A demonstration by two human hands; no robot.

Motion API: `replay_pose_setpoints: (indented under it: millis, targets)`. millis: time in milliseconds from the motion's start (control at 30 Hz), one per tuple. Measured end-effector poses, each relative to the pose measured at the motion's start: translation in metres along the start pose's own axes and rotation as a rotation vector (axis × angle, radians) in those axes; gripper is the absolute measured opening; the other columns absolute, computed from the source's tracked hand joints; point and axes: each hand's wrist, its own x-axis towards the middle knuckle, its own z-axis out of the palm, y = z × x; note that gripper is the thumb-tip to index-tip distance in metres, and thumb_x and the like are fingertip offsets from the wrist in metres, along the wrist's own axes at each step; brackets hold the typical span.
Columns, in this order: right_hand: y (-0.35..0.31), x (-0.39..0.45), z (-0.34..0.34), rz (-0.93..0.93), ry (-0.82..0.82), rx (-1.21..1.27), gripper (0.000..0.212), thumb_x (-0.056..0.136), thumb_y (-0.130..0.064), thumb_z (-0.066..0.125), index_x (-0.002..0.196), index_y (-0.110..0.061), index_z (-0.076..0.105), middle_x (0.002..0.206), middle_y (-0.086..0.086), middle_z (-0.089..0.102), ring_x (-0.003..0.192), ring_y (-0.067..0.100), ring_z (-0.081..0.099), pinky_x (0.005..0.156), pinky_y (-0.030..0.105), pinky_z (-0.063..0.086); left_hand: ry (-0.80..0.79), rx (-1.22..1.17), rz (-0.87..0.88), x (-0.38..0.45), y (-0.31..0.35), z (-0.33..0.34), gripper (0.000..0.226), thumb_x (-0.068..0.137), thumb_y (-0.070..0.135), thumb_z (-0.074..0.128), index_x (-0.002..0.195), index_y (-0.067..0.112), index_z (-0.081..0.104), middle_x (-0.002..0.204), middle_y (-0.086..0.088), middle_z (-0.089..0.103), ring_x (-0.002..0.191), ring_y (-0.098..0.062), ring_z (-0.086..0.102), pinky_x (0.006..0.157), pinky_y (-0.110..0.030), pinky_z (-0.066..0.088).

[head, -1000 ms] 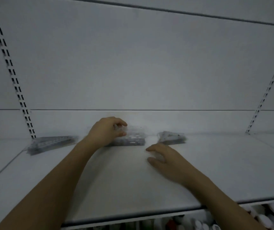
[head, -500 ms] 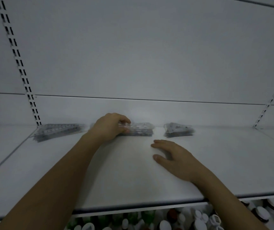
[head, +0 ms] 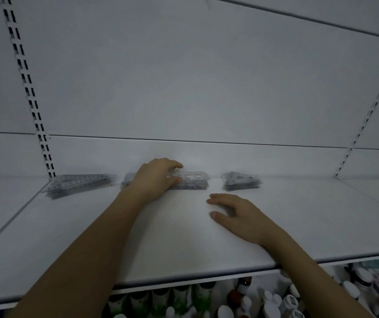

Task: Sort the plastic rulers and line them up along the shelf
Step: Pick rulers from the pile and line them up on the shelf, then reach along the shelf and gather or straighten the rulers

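Nearest, below the front lip of the shelf point(head: 184, 244), bottles point(head: 268, 304) are crowding the level underneath, so anything sliding off the edge is likely dropping among them. On the shelf, the right hand point(head: 239, 216) is lying flat with its fingers point(head: 216, 199) spread and relaxed, gripping nothing; it is well short of the stacks and is giving them no support. Beyond its fingertips, the left hand point(head: 155, 177) is curling over the middle stack of rulers point(head: 192, 183), fingers above and thumb against the near side, clamped on the clear plastic. The likely trouble is starting here: the rulers look slick and loosely piled, so a squeeze from one end could be fanning the pile or shooting single pieces sideways. To the right of those fingers, the right stack point(head: 241, 183) is sitting just beside, and a shove could be knocking it askew. To the left of them, the long stack point(head: 80, 184) is lying angled by the slotted upright point(head: 46, 157), not yet lined up with the back wall; dim light is hiding finer detail.
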Motion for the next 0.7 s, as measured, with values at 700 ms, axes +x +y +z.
replay_pose_setpoints:
  millis: [700]
  targets:
    - [0.101, -0.118, -0.156, 0.267, -0.035, -0.227, 0.051, 0.092, -0.057, 0.048, 0.133, -0.026, 0.052, 0.131, -0.001, 0.057, 0.114, 0.017, 0.054, 0.100, 0.035, 0.043, -0.194, 0.023, -0.025, -0.031, 0.273, 0.068, 0.050, 0.091, 0.060, 0.042, 0.133, 0.033, 0.051, 0.140, 0.004, 0.052, 0.125, -0.020, 0.050, 0.104, -0.041, 0.040]
